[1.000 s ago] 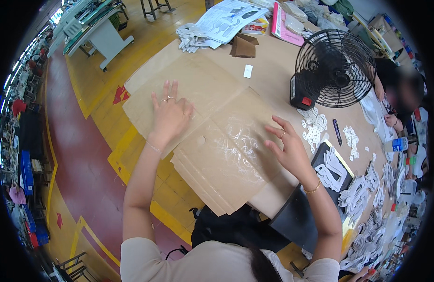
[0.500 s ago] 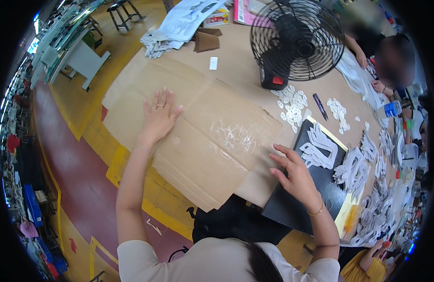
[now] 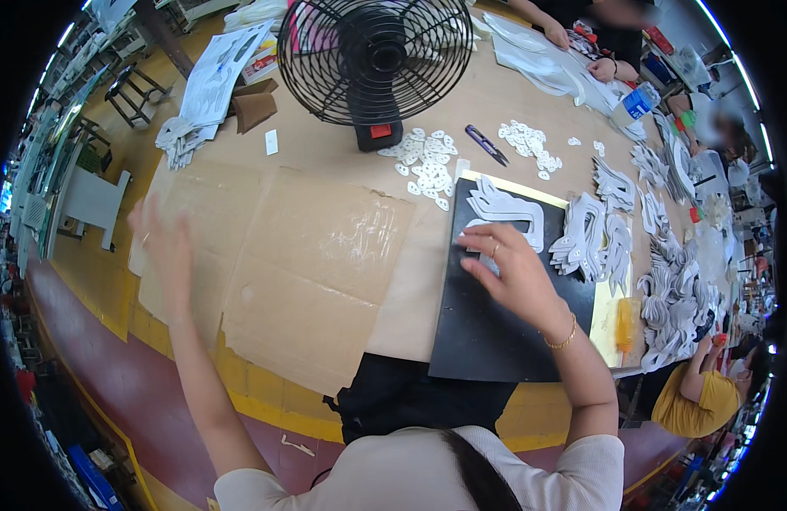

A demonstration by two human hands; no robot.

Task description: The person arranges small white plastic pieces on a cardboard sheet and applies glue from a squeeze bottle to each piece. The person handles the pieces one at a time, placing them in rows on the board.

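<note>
A flattened brown cardboard sheet point(image 3: 313, 255) lies on the table before me, with glossy tape scraps on its right part. Over its left end is my left hand point(image 3: 165, 247), smeared by motion; its fingers look spread and nothing shows in them. My right hand point(image 3: 517, 272) hovers at a black board point(image 3: 496, 328), thumb and fingers apart and bent. Just beyond its fingertips, loop-shaped light-grey cut pieces point(image 3: 525, 211) lie in a fanned stack on the board. Whether the fingertips touch the pieces, I cannot tell.
A black fan point(image 3: 376, 60) stands at the table's far side. Nearby lie small white pieces point(image 3: 427, 162) and a dark purple cutter or pen point(image 3: 487, 145). More grey stacks point(image 3: 585, 234) fill the right side. A co-worker's hands point(image 3: 572, 51) are at the far right.
The view has swung rightward, so fan and cardboard sit further left. My left hand has lifted and slid toward the cardboard's left end. My right hand has come over the black board beside the grey pieces.
</note>
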